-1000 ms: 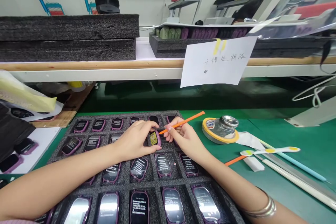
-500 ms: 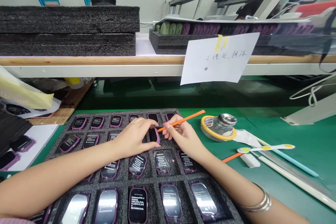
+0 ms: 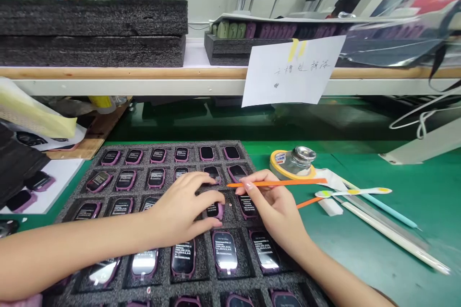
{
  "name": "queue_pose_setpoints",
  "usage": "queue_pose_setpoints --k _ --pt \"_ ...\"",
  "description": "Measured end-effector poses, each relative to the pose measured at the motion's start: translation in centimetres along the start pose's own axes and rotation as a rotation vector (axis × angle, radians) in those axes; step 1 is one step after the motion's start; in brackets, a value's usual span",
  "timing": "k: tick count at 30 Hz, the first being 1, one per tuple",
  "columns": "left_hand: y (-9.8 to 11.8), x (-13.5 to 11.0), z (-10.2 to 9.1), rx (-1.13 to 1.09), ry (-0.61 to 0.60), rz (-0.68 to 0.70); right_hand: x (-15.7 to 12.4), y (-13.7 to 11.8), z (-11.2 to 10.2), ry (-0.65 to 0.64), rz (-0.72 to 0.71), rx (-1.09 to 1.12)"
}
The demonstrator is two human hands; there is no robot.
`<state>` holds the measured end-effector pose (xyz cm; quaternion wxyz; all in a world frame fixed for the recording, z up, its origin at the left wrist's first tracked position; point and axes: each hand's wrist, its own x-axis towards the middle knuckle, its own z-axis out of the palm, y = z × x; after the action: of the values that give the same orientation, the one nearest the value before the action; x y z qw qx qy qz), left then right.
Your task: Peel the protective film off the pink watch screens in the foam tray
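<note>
My left hand [image 3: 190, 206] has its thumb and index finger round the sides of a purple-framed smartwatch [image 3: 213, 209], whose lit screen shows small text. This watch is at its slot in the black foam tray [image 3: 230, 220]; whether it is lifted I cannot tell. In my right hand [image 3: 273, 196] is a thin orange plastic stick [image 3: 295, 183], pinched between thumb and fingers. It lies nearly level, its pointed end to the left, apart from the held watch. Another smartwatch [image 3: 212, 174] with a dark screen sits in the slot just behind my left fingers.
Rows of similar watches fill the tray. To the right lie a yellow tape roll [image 3: 277, 168] with a metal-topped glass jar [image 3: 302, 160], a white toothbrush [image 3: 360, 192], a white block [image 3: 330, 207] and several long rods. A shelf [image 3: 212, 87] with a hanging paper [image 3: 293, 72] crosses behind.
My left hand has let go of the watch one row farther back and taken hold of a nearer one. The orange stick has moved off that earlier watch and turned level. The view has shifted.
</note>
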<state>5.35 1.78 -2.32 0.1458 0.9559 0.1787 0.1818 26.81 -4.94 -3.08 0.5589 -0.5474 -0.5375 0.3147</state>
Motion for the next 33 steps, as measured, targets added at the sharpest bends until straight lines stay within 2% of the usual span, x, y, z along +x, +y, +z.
queue_pose_setpoints --k 8,14,29,31,33 --pt "-0.9 0.0 0.1 0.05 0.074 0.154 -0.3 0.5 0.5 -0.104 -0.069 -0.121" --pt "-0.9 -0.1 0.3 -0.042 0.064 -0.008 -0.5 0.5 0.4 -0.164 -0.083 -0.148" --pt "-1.0 0.0 0.1 -0.094 0.014 -0.044 -0.3 -0.1 0.3 -0.191 -0.125 -0.184" --pt "-0.7 0.2 -0.4 -0.091 -0.023 -0.054 -0.2 -0.4 -0.3 -0.171 -0.115 -0.165" --pt "-0.1 0.9 -0.9 -0.079 -0.061 -0.065 -0.1 -0.9 -1.5 -0.08 -0.101 -0.117"
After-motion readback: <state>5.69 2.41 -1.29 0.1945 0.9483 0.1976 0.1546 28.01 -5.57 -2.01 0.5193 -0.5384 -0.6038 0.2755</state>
